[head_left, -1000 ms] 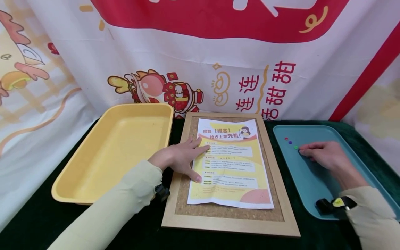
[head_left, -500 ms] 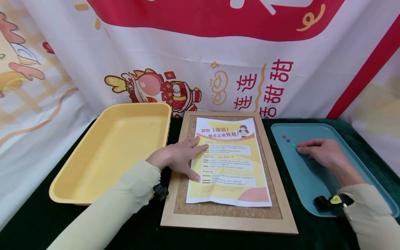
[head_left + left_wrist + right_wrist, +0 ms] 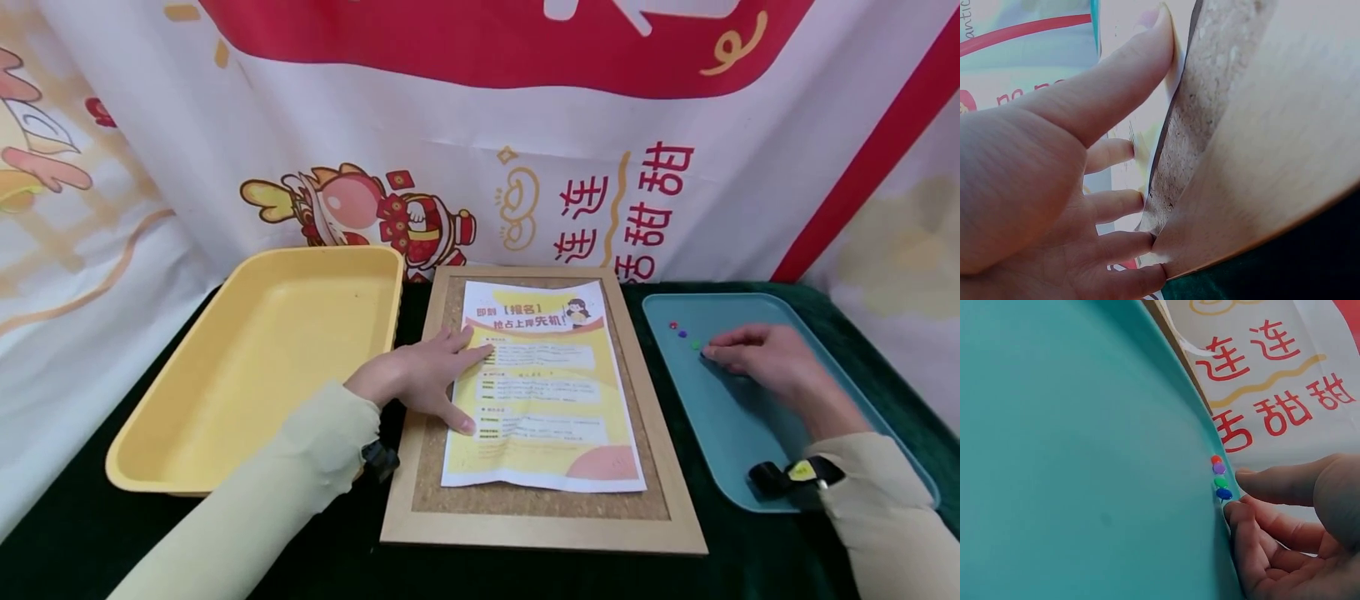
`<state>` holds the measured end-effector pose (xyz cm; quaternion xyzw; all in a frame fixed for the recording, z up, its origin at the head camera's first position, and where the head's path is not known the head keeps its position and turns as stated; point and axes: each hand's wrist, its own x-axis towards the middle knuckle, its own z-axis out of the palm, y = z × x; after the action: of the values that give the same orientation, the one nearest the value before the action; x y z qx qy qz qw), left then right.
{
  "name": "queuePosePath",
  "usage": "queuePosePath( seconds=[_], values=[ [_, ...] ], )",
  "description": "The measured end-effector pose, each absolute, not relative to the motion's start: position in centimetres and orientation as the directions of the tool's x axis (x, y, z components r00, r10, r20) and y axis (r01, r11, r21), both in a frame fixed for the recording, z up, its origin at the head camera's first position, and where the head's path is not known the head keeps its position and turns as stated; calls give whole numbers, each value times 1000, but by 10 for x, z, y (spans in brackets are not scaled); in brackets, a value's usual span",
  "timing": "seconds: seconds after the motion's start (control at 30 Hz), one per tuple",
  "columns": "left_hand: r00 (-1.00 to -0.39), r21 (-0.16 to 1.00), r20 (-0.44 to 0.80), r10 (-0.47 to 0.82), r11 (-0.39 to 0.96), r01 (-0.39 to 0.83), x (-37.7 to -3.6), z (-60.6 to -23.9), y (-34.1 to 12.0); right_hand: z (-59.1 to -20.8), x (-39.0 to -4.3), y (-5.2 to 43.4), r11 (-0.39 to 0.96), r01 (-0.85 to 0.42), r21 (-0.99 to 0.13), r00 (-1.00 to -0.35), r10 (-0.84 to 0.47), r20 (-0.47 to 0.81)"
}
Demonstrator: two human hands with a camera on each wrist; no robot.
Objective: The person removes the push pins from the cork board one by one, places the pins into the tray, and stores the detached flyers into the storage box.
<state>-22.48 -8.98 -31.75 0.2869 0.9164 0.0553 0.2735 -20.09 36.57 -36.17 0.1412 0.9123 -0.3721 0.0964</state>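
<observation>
My left hand (image 3: 423,375) lies with spread fingers over the left edge of a printed paper sheet (image 3: 547,408). The sheet lies on a wood-framed cork board (image 3: 525,502). In the left wrist view the thumb (image 3: 1116,81) reaches onto the paper. Over a teal tray (image 3: 750,442), my right hand (image 3: 765,362) has its thumb and fingers bent down at a blue thumbtack (image 3: 1224,494). In the right wrist view thumb and index stand on either side of it; whether they pinch it is unclear. Green (image 3: 1220,482), purple (image 3: 1219,468) and red (image 3: 1216,460) thumbtacks lie in a row beside it.
A yellow tray (image 3: 255,417) stands left of the board, under my left forearm. Dark green cloth (image 3: 322,558) covers the table. A printed white and red banner (image 3: 450,117) hangs close behind the trays and board.
The whole view shifts slightly left as the head camera turns. My right fingers stay at the thumbtacks, with the blue one now showing beneath the fingertips. My left hand keeps its place on the sheet.
</observation>
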Motion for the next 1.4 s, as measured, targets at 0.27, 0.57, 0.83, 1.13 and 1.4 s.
queuePosePath(
  seconds=[0.27,0.57,0.83,1.13,1.4],
  values=[
    [-693,252,-468,548,835,490,-223,-316,-94,-345,-207,327,682,234,-693,-971,133,-197],
    [-696,261,-466,546,836,482,-225,-318,-95,-338,-230,269,611,174,-772,-981,42,-188],
    [-687,259,-467,557,829,496,-225,-318,-87,-339,-244,245,535,203,-820,-978,69,-197],
    [-690,247,-474,547,835,492,-224,-316,-90,-342,-252,225,424,333,-842,-940,219,-262],
    [-685,258,-481,547,835,486,-224,-320,-90,-349,-249,224,418,386,-822,-918,256,-301]
  ],
)
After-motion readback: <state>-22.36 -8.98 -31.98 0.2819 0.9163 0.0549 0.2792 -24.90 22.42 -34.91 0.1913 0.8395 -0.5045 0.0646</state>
